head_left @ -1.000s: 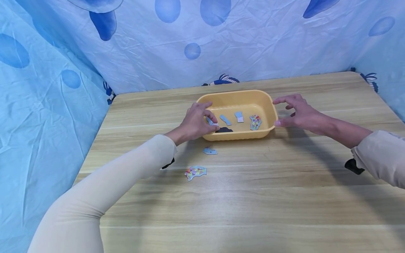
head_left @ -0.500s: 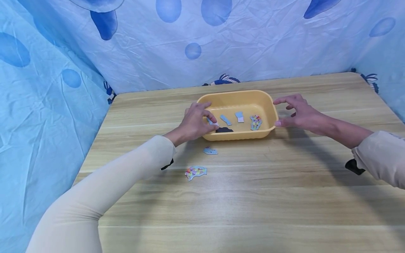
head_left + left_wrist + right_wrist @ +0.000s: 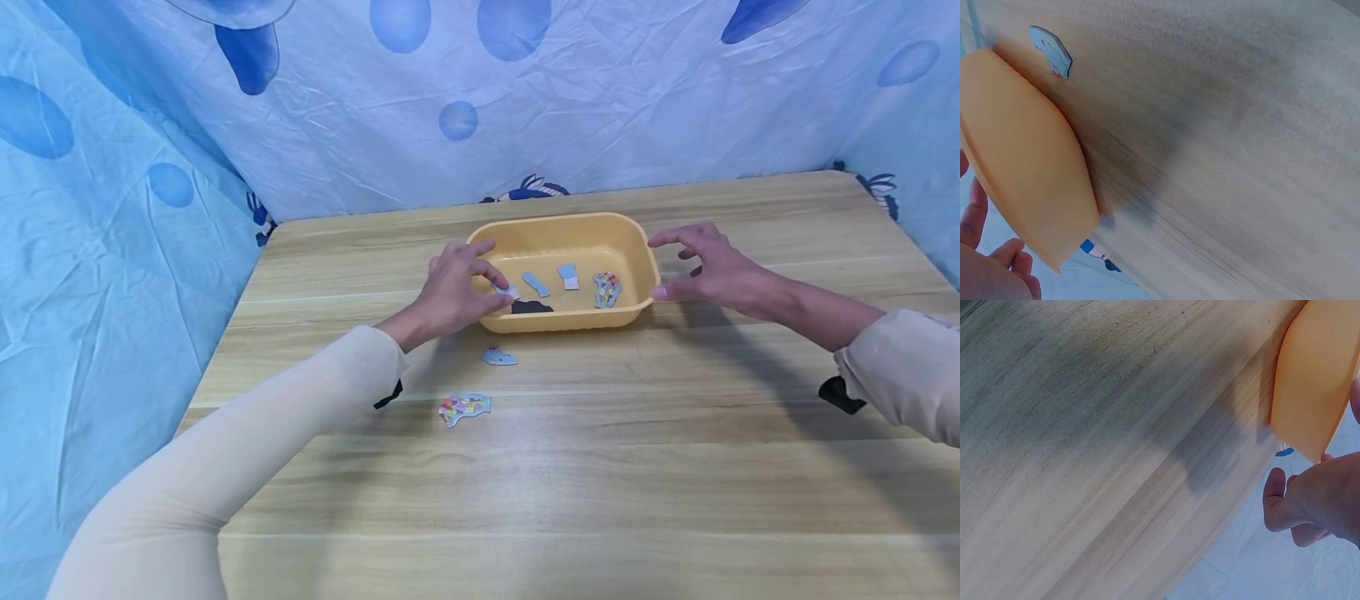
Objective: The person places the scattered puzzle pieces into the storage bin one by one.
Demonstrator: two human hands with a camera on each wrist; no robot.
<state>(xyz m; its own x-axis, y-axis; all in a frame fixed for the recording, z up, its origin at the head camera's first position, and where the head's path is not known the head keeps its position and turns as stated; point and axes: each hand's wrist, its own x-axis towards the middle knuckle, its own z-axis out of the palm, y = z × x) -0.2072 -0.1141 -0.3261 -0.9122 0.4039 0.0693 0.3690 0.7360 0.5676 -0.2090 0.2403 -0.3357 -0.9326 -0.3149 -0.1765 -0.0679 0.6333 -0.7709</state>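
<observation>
A yellow plastic basin [image 3: 562, 320] holds several blue puzzle pieces and a black piece [image 3: 531, 307]. Over its left end my left hand [image 3: 457, 287] reaches past the rim, thumb and index finger curved apart. A partly covered blue-and-white piece [image 3: 512, 292] lies by those fingertips, and I see no grip on it. At the other end, my right hand [image 3: 708, 267] touches the rim with index finger and thumb spread. Both hands also show beside the basin's wall in the wrist views, left hand [image 3: 997, 265] and right hand [image 3: 1319, 497].
Two loose puzzle pieces lie on the wooden table in front of the basin: a small blue one [image 3: 498, 357] and a multicoloured one [image 3: 464, 407]. Inside it are a narrow blue piece [image 3: 536, 284], another blue piece [image 3: 568, 277] and a colourful one [image 3: 607, 290]. Blue cloth [image 3: 360, 133] hangs behind.
My left hand has drawn back slightly to the left, showing more of the piece by its fingertips. The right hand and the basin stay where they were.
</observation>
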